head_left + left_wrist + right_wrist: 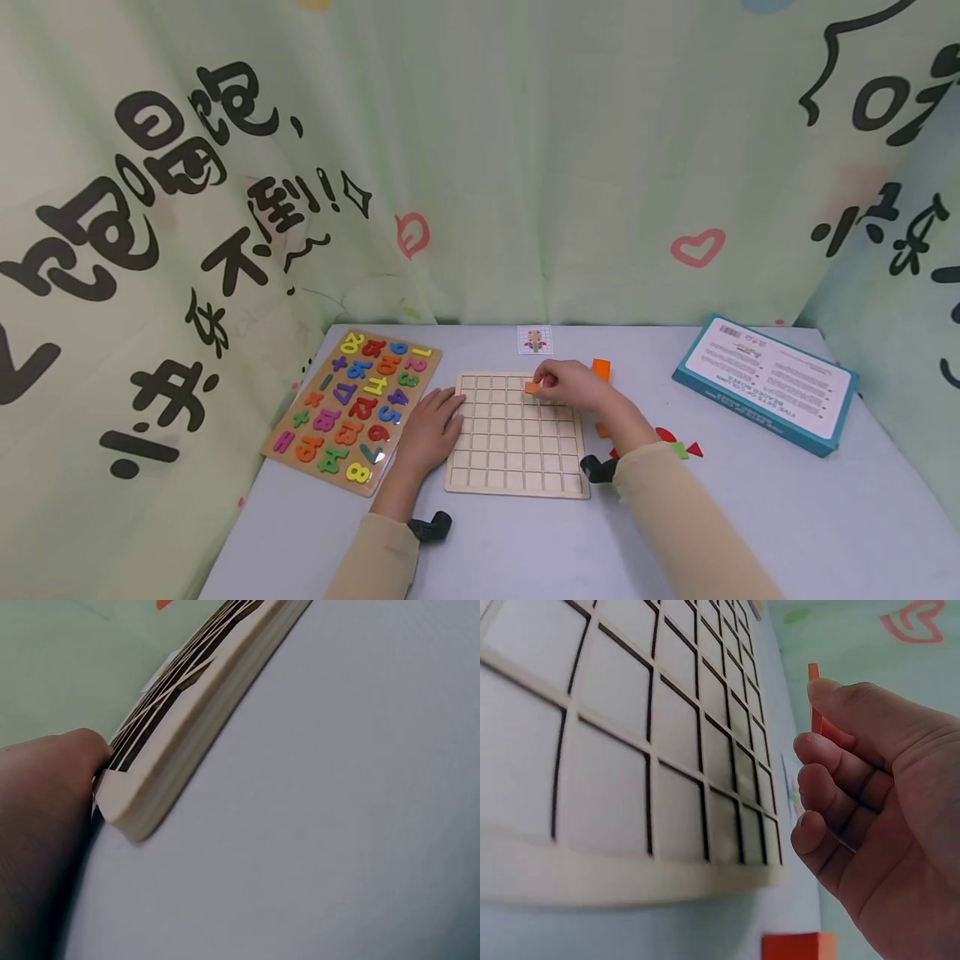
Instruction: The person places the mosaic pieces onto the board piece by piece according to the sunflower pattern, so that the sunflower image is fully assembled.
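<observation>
A wooden grid board (517,454) with rows of square cells lies on the table, its cells bare in the head view. Over its far right part my right hand (576,387) pinches a thin orange tile (531,387) between thumb and forefinger. In the right wrist view the same tile (815,694) stands edge-on, above the board's surface, with the other fingers curled loosely below. My left hand (430,429) rests at the board's left edge, fingers extended. The left wrist view catches the thumb side of that hand (45,802) against a corner of the board.
A small picture card (535,340) lies behind the grid board. Orange pieces (601,368) sit to its right, with red and green pieces (679,450) nearer the right sleeve. A number puzzle board (341,417) is at left, a teal-edged box (765,383) at right. Curtains (540,208) stand behind the table.
</observation>
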Demonstrator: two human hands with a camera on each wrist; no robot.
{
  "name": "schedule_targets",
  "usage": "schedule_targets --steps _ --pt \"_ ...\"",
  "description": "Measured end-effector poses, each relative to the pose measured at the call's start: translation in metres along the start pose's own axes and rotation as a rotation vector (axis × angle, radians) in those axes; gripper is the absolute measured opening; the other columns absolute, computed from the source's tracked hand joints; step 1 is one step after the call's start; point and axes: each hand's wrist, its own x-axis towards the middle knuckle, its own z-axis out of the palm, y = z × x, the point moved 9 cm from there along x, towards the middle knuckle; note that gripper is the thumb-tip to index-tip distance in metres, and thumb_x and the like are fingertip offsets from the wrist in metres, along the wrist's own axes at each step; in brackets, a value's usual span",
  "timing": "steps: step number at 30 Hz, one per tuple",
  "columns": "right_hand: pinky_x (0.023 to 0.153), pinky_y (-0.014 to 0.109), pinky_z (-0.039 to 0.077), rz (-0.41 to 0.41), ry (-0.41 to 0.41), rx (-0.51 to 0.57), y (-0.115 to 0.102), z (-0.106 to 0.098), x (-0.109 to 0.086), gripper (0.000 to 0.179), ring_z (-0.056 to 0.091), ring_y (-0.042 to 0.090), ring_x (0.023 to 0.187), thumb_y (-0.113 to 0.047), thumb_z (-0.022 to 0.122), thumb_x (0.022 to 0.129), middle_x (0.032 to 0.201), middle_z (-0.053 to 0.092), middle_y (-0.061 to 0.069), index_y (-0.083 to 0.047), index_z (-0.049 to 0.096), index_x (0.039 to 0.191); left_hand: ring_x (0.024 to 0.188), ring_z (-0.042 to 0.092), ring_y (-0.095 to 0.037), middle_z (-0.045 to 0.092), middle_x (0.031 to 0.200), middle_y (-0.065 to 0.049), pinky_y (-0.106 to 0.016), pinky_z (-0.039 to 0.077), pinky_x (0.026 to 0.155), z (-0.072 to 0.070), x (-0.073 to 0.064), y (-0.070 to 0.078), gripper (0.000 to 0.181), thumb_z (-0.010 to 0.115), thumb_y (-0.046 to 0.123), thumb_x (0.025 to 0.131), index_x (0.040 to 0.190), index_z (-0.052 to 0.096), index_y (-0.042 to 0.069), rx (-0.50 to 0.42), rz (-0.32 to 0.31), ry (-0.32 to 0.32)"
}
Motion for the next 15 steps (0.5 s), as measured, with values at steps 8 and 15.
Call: schedule_targets --steps 8,15 --pt "0.071 0.026 0.047 -0.019 0.002 0.042 -0.002 0.025 0.016 0.024 0.054 0.016 0.082 -0.035 0.073 0.089 0.087 0.062 -0.001 -0.017 0.064 0.101 0.148 0.033 -0.024 0.044 0.155 0.003 -0.047 0.03 0.122 -0.002 0.0 -0.001 0.046 0.05 0.042 0.1 0.145 0.051 0.028 -0.009 0.002 -0.008" --pt "0.072 0.026 0.047 0.013 0.032 0.07 0.008 0.03 0.023 0.022 0.054 0.016 0.081 -0.035 0.073 0.089 0.088 0.063 -0.001 -0.017 0.066 0.1 0.148 0.034 -0.024 0.046 0.154 0.003 -0.047 0.031 0.121 -0.002 -0.001 -0.001 0.045 0.052 0.041 0.1 0.143 0.053 0.028 -0.016 0.004 0.006"
